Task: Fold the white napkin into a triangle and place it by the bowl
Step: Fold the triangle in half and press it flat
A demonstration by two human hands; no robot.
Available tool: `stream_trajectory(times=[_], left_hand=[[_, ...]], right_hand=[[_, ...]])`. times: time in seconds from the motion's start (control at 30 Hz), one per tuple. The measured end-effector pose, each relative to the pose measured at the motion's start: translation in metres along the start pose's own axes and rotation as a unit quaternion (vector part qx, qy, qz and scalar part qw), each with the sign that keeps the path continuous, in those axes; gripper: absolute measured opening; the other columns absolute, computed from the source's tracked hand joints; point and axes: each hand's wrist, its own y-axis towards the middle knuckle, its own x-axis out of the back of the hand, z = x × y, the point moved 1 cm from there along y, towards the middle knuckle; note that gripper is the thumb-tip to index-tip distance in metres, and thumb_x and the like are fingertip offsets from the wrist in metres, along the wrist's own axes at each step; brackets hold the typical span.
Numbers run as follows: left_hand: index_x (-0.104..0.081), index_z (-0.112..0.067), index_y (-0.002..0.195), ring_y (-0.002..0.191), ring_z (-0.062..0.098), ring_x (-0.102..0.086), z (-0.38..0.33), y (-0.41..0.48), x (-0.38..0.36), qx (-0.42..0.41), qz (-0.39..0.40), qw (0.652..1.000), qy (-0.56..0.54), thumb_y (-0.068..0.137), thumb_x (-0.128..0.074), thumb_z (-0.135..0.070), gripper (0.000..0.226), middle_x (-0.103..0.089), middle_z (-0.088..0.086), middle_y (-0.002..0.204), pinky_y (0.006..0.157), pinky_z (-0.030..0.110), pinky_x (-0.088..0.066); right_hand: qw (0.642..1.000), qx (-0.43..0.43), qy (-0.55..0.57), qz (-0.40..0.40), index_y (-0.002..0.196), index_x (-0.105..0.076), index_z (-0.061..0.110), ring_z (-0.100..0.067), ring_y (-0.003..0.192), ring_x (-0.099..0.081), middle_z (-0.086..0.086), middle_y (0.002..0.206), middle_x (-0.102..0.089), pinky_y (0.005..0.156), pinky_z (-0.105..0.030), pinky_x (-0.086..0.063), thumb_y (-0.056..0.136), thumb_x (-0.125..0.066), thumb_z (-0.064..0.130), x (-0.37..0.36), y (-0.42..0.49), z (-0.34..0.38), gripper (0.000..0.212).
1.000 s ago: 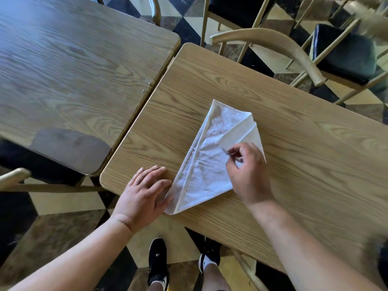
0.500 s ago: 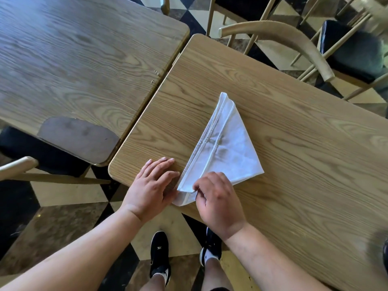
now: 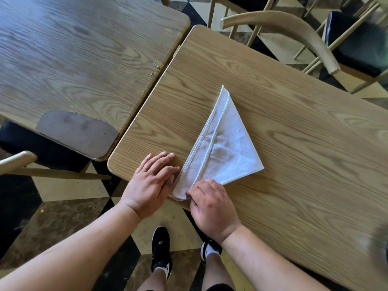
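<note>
The white napkin lies folded as a narrow triangle on the wooden table, its tip pointing away from me and its near corner at the table's front edge. My right hand pinches that near corner with fingertips closed on the cloth. My left hand lies flat on the table just left of the napkin, fingers together, its fingertips touching the napkin's left hem. No bowl is in view.
A second wooden table stands close on the left with a narrow gap between. Chairs with dark seats stand behind the table. A dark blurred object shows at the right edge. Checkered floor lies below.
My right hand brought the napkin's right flap over to the left, narrowing the triangle, then dropped to the near corner and pinched it. The left hand stayed flat beside the napkin.
</note>
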Motion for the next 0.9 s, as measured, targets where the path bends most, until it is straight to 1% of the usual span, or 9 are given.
stream_trajectory(times=[0.1,0.17,0.3,0.4,0.57,0.7,0.77,0.83,0.9], left_hand=[[-0.068,-0.025,0.129,0.156,0.019,-0.035,-0.001,-0.001,-0.001,-0.002,0.020,0.999,0.030,0.097,-0.053,-0.065,0.053,-0.050,0.000,0.160,0.129,0.048,-0.022],[-0.067,-0.023,0.129,0.155,0.021,-0.036,-0.003,-0.001,-0.003,-0.006,0.018,0.998,0.052,0.089,-0.061,-0.073,0.063,-0.050,0.001,0.159,0.128,0.051,-0.025],[-0.066,-0.023,0.128,0.154,0.022,-0.038,-0.005,0.000,-0.002,0.002,0.014,0.998,0.062,0.085,-0.064,-0.072,0.065,-0.050,0.002,0.159,0.127,0.053,-0.026],[-0.066,-0.023,0.127,0.153,0.023,-0.039,-0.006,0.000,-0.004,0.009,0.003,0.998,0.065,0.083,-0.068,-0.070,0.065,-0.051,0.002,0.159,0.126,0.054,-0.027],[-0.069,-0.018,0.123,0.149,0.026,-0.045,-0.009,0.001,-0.006,0.010,-0.019,0.998,0.063,0.079,-0.068,-0.067,0.066,-0.055,0.005,0.154,0.124,0.056,-0.031],[-0.071,-0.017,0.119,0.147,0.027,-0.047,-0.013,0.003,-0.006,0.022,-0.017,0.998,0.064,0.079,-0.065,-0.063,0.061,-0.058,0.005,0.151,0.126,0.053,-0.028],[-0.073,-0.019,0.110,0.142,0.028,-0.052,-0.021,0.009,-0.003,0.054,-0.024,0.997,0.056,0.083,-0.060,-0.060,0.051,-0.063,0.004,0.143,0.125,0.052,-0.029],[-0.072,-0.022,0.098,0.129,0.030,-0.056,-0.036,0.025,0.001,0.122,-0.033,0.991,0.039,0.089,-0.053,-0.059,0.042,-0.067,0.002,0.128,0.118,0.049,-0.035],[-0.070,-0.021,0.096,0.118,0.033,-0.057,-0.053,0.042,0.001,0.149,-0.057,0.987,0.036,0.093,-0.052,-0.053,0.038,-0.067,0.002,0.116,0.112,0.050,-0.038]], right_hand=[[1.000,0.006,-0.010,-0.003,0.111,-0.071,0.018,-0.027,0.102,-0.064,-0.001,0.107,-0.068,0.096,-0.040,-0.052,0.088,-0.060,0.019,-0.001,-0.006,-0.002,0.025],[1.000,0.013,-0.011,0.004,0.123,-0.069,0.017,-0.025,0.110,-0.064,-0.001,0.118,-0.068,0.101,-0.039,-0.051,0.090,-0.060,0.022,-0.001,-0.010,-0.006,0.034],[0.997,0.049,-0.029,0.048,0.142,-0.062,0.014,-0.024,0.135,-0.057,-0.003,0.146,-0.061,0.117,-0.041,-0.041,0.094,-0.060,0.031,0.003,-0.020,-0.032,0.051],[0.997,0.027,-0.043,0.062,0.149,-0.055,0.011,-0.025,0.149,-0.044,-0.006,0.159,-0.049,0.123,-0.048,-0.033,0.097,-0.057,0.036,0.015,-0.028,-0.071,0.057],[0.992,-0.085,-0.080,0.041,0.155,-0.044,0.008,-0.028,0.155,-0.034,-0.008,0.166,-0.035,0.128,-0.050,-0.023,0.101,-0.045,0.040,0.051,-0.052,-0.151,0.063],[0.989,-0.101,-0.104,0.025,0.155,-0.045,0.008,-0.029,0.153,-0.037,-0.008,0.165,-0.037,0.127,-0.052,-0.024,0.100,-0.043,0.038,0.063,-0.063,-0.175,0.063],[0.989,-0.102,-0.107,0.021,0.156,-0.043,0.009,-0.028,0.154,-0.035,-0.008,0.166,-0.036,0.127,-0.051,-0.022,0.098,-0.044,0.037,0.062,-0.063,-0.173,0.065],[0.988,-0.105,-0.111,0.020,0.157,-0.042,0.009,-0.027,0.155,-0.033,-0.007,0.166,-0.036,0.128,-0.051,-0.021,0.097,-0.045,0.037,0.061,-0.064,-0.172,0.066],[0.988,-0.103,-0.112,0.022,0.157,-0.042,0.010,-0.027,0.155,-0.033,-0.007,0.167,-0.036,0.128,-0.051,-0.021,0.096,-0.045,0.037,0.061,-0.064,-0.172,0.067]])
